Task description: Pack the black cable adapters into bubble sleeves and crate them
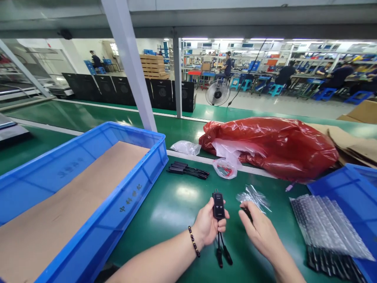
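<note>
My left hand (209,226) is closed round a small black remote-like controller (218,205), held upright, with two short black cables (222,251) hanging below my fist. My right hand (259,228) is just to the right of it, fingers curled round a dark object that I cannot make out, its fingertips touching a small clear plastic bag (253,196) on the green table (176,204). A beaded bracelet (193,241) is on my left wrist.
A large blue bin (138,181) lined with cardboard stands at the left. Several black cable parts (188,170) lie behind it. A red plastic bag (273,145) fills the back right. Another blue bin (347,184) with bubble-wrap bags (326,224) sits at the right. People work at far benches.
</note>
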### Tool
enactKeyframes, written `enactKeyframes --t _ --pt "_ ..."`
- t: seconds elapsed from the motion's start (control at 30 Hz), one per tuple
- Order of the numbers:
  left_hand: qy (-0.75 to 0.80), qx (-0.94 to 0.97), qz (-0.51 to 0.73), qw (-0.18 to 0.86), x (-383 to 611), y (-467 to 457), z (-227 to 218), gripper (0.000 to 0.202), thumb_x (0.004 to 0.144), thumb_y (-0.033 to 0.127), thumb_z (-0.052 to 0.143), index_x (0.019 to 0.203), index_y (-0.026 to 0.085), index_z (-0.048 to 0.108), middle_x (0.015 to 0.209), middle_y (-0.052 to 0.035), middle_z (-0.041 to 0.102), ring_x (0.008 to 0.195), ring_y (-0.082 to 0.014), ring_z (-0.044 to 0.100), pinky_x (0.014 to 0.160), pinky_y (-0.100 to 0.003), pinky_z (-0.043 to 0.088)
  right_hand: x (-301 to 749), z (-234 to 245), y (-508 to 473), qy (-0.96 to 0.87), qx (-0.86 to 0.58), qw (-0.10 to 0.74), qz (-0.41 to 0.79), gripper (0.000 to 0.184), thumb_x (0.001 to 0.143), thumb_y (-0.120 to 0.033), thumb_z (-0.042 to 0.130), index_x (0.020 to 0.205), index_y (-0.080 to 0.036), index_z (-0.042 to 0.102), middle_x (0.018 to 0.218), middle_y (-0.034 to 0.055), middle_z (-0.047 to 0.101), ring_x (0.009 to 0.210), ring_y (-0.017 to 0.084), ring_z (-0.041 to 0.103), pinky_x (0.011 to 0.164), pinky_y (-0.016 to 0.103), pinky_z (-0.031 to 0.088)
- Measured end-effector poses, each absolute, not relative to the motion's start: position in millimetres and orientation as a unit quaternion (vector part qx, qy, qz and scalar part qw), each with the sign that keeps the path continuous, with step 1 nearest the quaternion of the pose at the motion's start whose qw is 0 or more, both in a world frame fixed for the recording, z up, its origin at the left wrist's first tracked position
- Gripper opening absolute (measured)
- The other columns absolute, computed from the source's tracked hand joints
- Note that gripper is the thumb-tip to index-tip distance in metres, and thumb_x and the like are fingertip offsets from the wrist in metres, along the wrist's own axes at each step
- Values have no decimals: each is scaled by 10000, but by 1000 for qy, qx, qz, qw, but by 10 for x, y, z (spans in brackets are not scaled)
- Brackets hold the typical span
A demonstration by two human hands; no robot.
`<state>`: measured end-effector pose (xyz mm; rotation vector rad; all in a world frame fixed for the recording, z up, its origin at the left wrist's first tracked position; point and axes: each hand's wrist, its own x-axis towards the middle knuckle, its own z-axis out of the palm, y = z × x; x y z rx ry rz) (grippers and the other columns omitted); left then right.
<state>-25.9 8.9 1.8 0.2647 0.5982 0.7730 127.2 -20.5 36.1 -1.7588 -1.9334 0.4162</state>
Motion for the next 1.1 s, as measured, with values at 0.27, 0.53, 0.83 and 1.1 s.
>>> enactKeyframes --t 0.27,0.53,0.83,1.1 --pt "292 191 331 877 -201 -21 -30 394 768 546 459 860 164 430 650 -12 549 393 -45 357 427 -207 149 1190 146 -118 -755 -595 271 -56 300 904 -277 285 667 -202 453 593 -7 496 544 111 486 565 224 353" --pt "289 201 336 874 -196 -28 -56 436 742 570 479 917 176 411 636 2 541 396 -43 362 426 -205 162 1137 121 -95 -753 -600 256 -82 343 914 -281 253 641 -200 445 575 -5 485 523 108 477 549 219 335" --pt "287 201 342 872 -194 -34 -46 440 720 582 501 887 186 403 660 13 528 392 -36 363 427 -203 158 1147 178 -78 -737 -626 246 69 355 908 -336 235 612 -214 388 572 -14 495 522 113 487 525 220 340" --pt "289 207 332 874 -197 -34 -37 420 730 578 494 857 189 399 644 19 514 386 -32 339 427 -202 143 1190 314 -110 -713 -585 264 281 412 894 -418 261 565 -200 382 541 -28 500 521 102 463 542 211 357"
